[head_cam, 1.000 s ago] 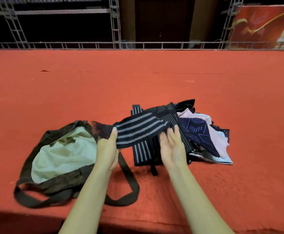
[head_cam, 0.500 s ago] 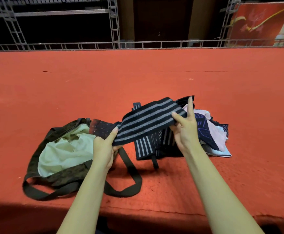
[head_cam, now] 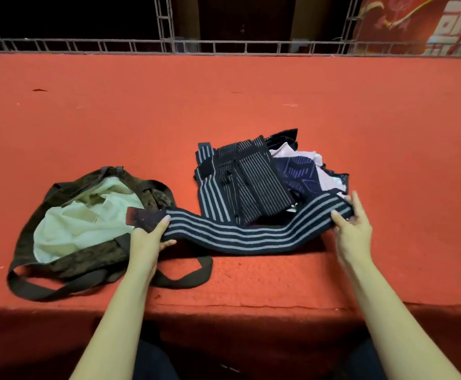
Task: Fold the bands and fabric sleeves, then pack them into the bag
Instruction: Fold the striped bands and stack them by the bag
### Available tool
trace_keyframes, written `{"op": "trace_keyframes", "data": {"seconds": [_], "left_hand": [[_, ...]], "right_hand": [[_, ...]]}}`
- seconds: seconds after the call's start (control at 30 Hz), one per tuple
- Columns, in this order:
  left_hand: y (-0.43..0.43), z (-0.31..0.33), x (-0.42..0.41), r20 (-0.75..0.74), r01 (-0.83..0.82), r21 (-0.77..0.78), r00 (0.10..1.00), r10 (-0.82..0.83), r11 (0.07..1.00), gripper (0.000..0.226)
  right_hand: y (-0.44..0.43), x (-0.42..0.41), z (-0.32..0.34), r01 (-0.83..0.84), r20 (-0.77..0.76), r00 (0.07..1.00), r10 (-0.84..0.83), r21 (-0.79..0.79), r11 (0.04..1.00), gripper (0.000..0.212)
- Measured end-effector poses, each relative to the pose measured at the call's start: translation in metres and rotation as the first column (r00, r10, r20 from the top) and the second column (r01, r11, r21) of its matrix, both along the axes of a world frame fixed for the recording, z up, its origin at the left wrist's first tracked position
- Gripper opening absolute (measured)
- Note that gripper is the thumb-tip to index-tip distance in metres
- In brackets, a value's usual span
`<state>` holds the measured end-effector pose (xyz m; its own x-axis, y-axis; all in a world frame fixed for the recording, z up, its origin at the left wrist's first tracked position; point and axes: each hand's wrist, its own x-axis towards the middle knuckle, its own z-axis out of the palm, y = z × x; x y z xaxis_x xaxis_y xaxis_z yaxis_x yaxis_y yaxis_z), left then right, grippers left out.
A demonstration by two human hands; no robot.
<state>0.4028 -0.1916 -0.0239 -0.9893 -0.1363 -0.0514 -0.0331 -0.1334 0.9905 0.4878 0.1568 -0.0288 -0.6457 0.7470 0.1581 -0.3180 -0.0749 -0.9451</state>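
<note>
A long black band with grey stripes [head_cam: 251,234] is stretched out across the red surface in front of me. My left hand [head_cam: 147,238] grips its left end, where a dark reddish patch sits over the bag's edge. My right hand [head_cam: 354,229] pinches the band's right end between thumb and fingers. Behind the band lies a pile of fabrics [head_cam: 265,182]: striped black bands, a dark blue patterned sleeve and pale pink cloth. The dark olive bag [head_cam: 67,259] lies open at the left, its pale lining showing.
The bag's straps [head_cam: 185,278] loop over the red carpeted surface near its front edge [head_cam: 251,305]. A metal truss railing [head_cam: 224,46] runs along the far side, with a red banner at the back right.
The band was folded and held up between both hands; now it is unfolded and pulled out flat, my right hand having moved far to the right and down.
</note>
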Motion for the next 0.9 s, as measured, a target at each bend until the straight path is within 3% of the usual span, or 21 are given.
{"op": "trace_keyframes", "data": {"seconds": [0.23, 0.33, 0.4, 0.47, 0.53, 0.63, 0.7, 0.77, 0.83, 0.87, 0.9], "left_hand": [[-0.011, -0.014, 0.009, 0.049, 0.108, -0.016, 0.993, -0.107, 0.994, 0.022], [-0.005, -0.018, 0.013, 0.065, 0.129, -0.118, 0.99, -0.122, 0.985, 0.023], [-0.002, -0.025, 0.015, 0.075, 0.116, -0.283, 0.992, -0.099, 0.952, 0.028], [0.003, -0.029, 0.017, 0.072, 0.075, -0.522, 0.996, -0.043, 0.849, 0.036], [0.011, -0.031, 0.022, -0.028, -0.039, -0.664, 0.999, 0.028, 0.747, 0.036], [0.023, -0.038, 0.028, -0.277, -0.217, -0.781, 0.961, -0.015, 0.585, 0.062], [0.028, -0.044, 0.03, -0.394, -0.36, -0.856, 0.919, -0.018, 0.371, 0.074], [0.036, -0.042, 0.033, -0.463, -0.448, -0.858, 0.886, 0.002, 0.251, 0.073], [0.048, -0.035, 0.038, -0.535, -0.495, -0.827, 0.839, -0.098, 0.268, 0.054], [0.056, -0.032, 0.04, -0.539, -0.456, -0.818, 0.82, -0.19, 0.351, 0.037], [0.066, -0.029, 0.041, -0.496, -0.326, -0.807, 0.828, -0.264, 0.493, 0.019]], "right_hand": [[0.026, 0.042, -0.029, 0.074, 0.091, 0.993, -0.071, -0.024, 0.997, 0.063], [0.044, 0.055, -0.034, 0.113, 0.152, 0.981, -0.119, 0.047, 0.992, 0.061], [0.05, 0.06, -0.038, 0.098, 0.206, 0.972, -0.114, 0.085, 0.992, 0.061], [0.051, 0.062, -0.041, 0.083, 0.231, 0.967, -0.107, 0.114, 0.99, 0.063], [0.049, 0.06, -0.042, 0.07, 0.241, 0.964, -0.115, 0.186, 0.98, 0.066], [0.045, 0.059, -0.04, 0.042, 0.253, 0.96, -0.118, 0.284, 0.958, 0.076], [0.041, 0.059, -0.038, 0.029, 0.248, 0.961, -0.122, 0.347, 0.937, 0.086], [0.031, 0.058, -0.033, 0.007, 0.234, 0.967, -0.099, 0.365, 0.931, 0.09], [0.01, 0.054, -0.024, -0.061, 0.212, 0.977, -0.016, 0.349, 0.935, 0.087], [-0.003, 0.05, -0.02, -0.106, 0.216, 0.976, 0.031, 0.346, 0.932, 0.086], [-0.019, 0.045, -0.017, -0.163, 0.23, 0.97, 0.082, 0.36, 0.919, 0.085]]}}
